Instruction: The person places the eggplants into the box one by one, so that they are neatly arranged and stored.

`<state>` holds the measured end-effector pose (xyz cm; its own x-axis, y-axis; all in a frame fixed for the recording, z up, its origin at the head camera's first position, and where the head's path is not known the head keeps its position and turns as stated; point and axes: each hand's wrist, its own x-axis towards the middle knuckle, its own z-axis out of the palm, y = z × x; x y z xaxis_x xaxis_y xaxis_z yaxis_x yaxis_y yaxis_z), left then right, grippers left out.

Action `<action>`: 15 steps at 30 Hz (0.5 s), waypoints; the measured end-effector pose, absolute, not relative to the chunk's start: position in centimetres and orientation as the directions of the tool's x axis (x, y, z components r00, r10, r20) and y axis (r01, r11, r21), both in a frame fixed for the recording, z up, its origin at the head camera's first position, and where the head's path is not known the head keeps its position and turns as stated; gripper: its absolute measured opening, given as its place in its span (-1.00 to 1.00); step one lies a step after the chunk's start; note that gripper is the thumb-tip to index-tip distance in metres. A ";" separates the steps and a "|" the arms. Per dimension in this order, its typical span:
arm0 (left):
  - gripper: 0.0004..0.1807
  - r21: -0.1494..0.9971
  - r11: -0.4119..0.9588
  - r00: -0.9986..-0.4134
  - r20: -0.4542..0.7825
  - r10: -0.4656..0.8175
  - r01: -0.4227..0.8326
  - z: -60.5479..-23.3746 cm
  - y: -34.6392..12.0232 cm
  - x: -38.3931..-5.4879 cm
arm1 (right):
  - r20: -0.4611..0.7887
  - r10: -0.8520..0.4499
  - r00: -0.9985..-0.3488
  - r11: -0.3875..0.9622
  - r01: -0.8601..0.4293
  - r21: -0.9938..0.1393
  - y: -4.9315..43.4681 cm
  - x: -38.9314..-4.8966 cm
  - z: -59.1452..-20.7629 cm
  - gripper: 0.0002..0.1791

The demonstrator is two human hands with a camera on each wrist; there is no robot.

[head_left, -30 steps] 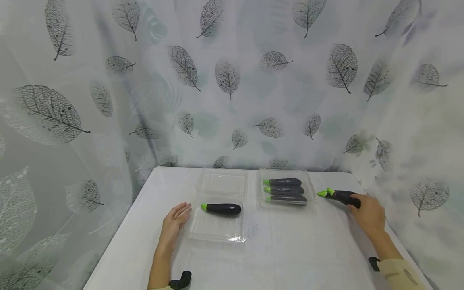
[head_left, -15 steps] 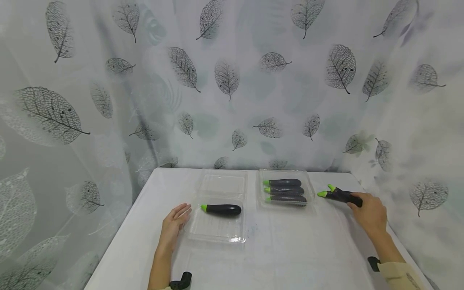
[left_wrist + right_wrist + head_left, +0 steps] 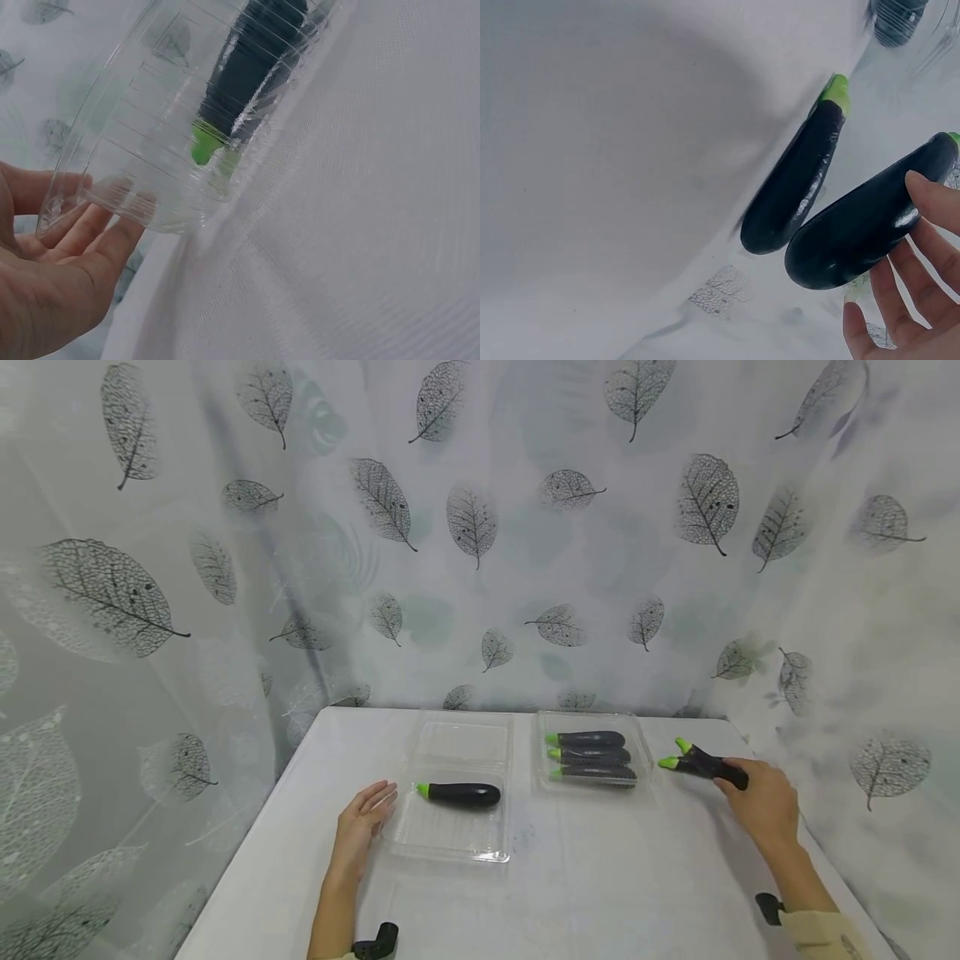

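My right hand (image 3: 765, 802) grips a glossy dark eggplant (image 3: 862, 225) with a green stem end, the thumb on one side and fingers on the other. A second eggplant (image 3: 799, 180) lies close beside it on the table; in the head view the two overlap. My left hand (image 3: 360, 827) rests against the left edge of an open clear plastic clamshell box (image 3: 450, 843), its fingers touching the wall (image 3: 112, 199). One eggplant (image 3: 461, 794) lies across that box's base, stem to the left. The left wrist view shows this eggplant (image 3: 251, 67) through the plastic.
The open box's lid (image 3: 461, 743) lies flat behind its base. Right of it, a second clear box (image 3: 540, 777) holds three eggplants (image 3: 592, 755) in rows. White cloth (image 3: 585, 893) covers the table; a leaf-print curtain (image 3: 510, 552) hangs behind it and at both sides.
The stem end of the eggplant in my right hand has swung away from the one beside it, toward the back, so the two stems stand further apart. My left hand keeps its place.
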<state>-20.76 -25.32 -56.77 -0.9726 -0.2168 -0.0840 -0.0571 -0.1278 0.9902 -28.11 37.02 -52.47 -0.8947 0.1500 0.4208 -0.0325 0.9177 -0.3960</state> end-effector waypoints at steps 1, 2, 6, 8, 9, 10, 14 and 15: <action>-0.47 0.991 -0.124 -0.973 -0.079 -0.215 -0.053 -56.8 -25.3 -20.8 | 0.423 0.150 -0.894 0.917 -0.034 -0.396 36.9 -28.1 -52.4 -0.51; -0.47 0.990 -0.129 -0.972 -0.086 -0.220 -0.058 -56.7 -25.3 -20.7 | 0.427 0.148 -0.892 0.917 -0.037 -0.397 36.8 -28.0 -52.3 -0.52; -0.47 0.989 -0.133 -0.971 -0.091 -0.223 -0.062 -56.6 -25.3 -20.7 | 0.454 0.133 -0.881 0.917 -0.065 -0.394 36.4 -27.9 -52.1 -0.53; -0.47 0.989 -0.134 -0.971 -0.092 -0.222 -0.064 -56.6 -25.2 -20.6 | 0.465 0.124 -0.877 0.914 -0.081 -0.396 36.2 -27.9 -52.0 -0.54; -0.47 0.989 -0.135 -0.971 -0.091 -0.219 -0.063 -56.5 -25.2 -20.6 | 0.468 0.120 -0.876 0.914 -0.086 -0.396 36.1 -27.9 -51.9 -0.54; -0.47 0.988 -0.142 -0.971 -0.096 -0.220 -0.066 -56.5 -25.2 -20.6 | 0.469 0.119 -0.875 0.914 -0.088 -0.396 36.1 -27.9 -51.9 -0.54; -0.47 0.986 -0.148 -0.972 -0.100 -0.213 -0.069 -56.5 -25.2 -20.5 | 0.460 0.121 -0.880 0.916 -0.079 -0.394 35.7 -27.9 -51.8 -0.53; -0.48 0.986 -0.153 -0.971 -0.103 -0.214 -0.071 -56.5 -25.2 -20.6 | 0.460 0.122 -0.880 0.916 -0.078 -0.393 35.6 -27.9 -51.7 -0.53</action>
<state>-20.57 -25.19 -56.47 -0.9713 -0.2144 -0.1032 -0.0709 -0.1531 0.9857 -27.86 35.57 -51.71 -0.8795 0.1221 0.4599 -0.0784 0.9161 -0.3931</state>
